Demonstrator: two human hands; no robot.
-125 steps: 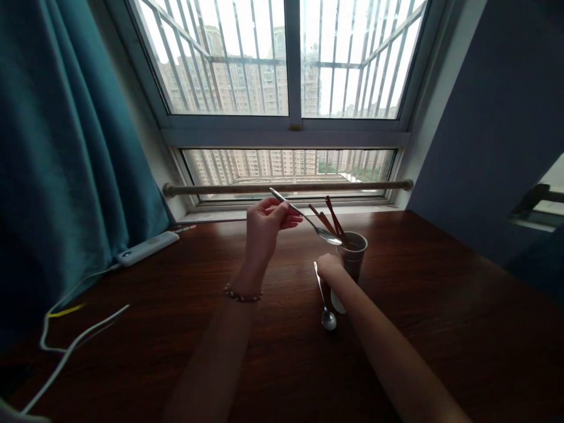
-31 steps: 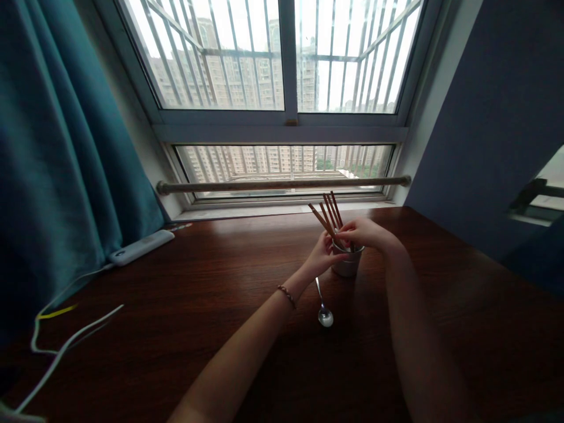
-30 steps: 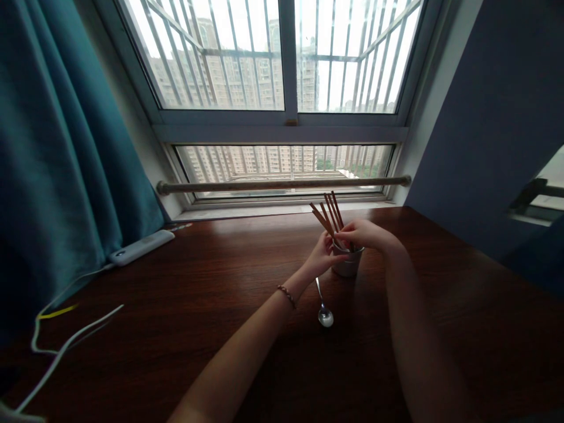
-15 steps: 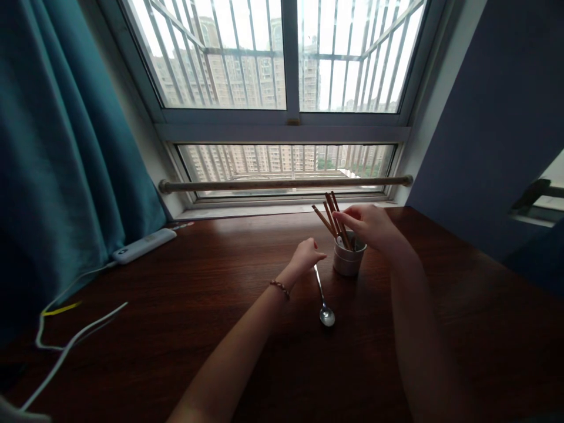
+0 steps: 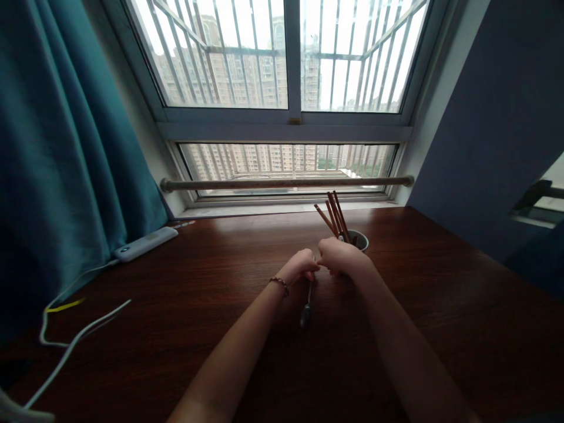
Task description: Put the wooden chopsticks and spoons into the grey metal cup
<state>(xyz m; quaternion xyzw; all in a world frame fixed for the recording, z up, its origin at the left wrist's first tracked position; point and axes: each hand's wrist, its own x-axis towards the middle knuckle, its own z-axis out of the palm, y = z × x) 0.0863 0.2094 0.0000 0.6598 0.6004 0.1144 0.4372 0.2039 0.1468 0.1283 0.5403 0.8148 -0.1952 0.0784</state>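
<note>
A metal spoon (image 5: 306,311) lies on the dark wooden table (image 5: 185,305), its bowl toward me and turned a little left. My left hand (image 5: 299,267) is closed around the top of its handle. My right hand (image 5: 341,258) is closed too, and its fingertips meet the left hand's at that same handle end. Just behind the right hand stands a small cup (image 5: 360,237), partly hidden, with several reddish-brown chopsticks (image 5: 335,212) sticking up out of it. A beaded bracelet (image 5: 278,282) circles my left wrist.
A white power strip (image 5: 145,243) lies at the back left, with white and yellow cables (image 5: 74,341) trailing along the table's left side. A teal curtain (image 5: 57,147) hangs on the left. A barred window and a rail (image 5: 286,183) run behind the table; a dark wall stands on the right.
My right hand left the chopsticks in the cup and dropped to the spoon's handle. My left hand closed on that handle, and the spoon's bowl swung left, toward me.
</note>
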